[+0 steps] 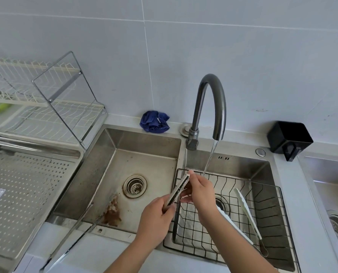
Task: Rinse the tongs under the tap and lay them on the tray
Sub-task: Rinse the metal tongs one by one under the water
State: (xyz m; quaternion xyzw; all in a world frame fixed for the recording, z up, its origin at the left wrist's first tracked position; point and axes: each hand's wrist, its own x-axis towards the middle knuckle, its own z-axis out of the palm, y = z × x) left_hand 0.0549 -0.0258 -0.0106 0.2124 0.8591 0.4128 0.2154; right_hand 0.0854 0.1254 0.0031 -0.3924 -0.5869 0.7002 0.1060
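I hold a pair of metal tongs (179, 189) with toothed edges over the divider between the two sink basins. My left hand (157, 221) grips their handle end. My right hand (200, 191) pinches the tips. The dark curved tap (209, 107) is running, and its stream (210, 158) falls into the right basin just right of the tongs, without touching them. The perforated steel tray (26, 194) lies on the counter at the left.
A long dirty pair of metal tongs (81, 231) leans in the left basin near brown residue. White tongs (245, 209) lie in a black wire basket (272, 213) in the right basin. A blue cloth (154, 122), a black box (290, 138) and a dish rack (46, 107) line the back.
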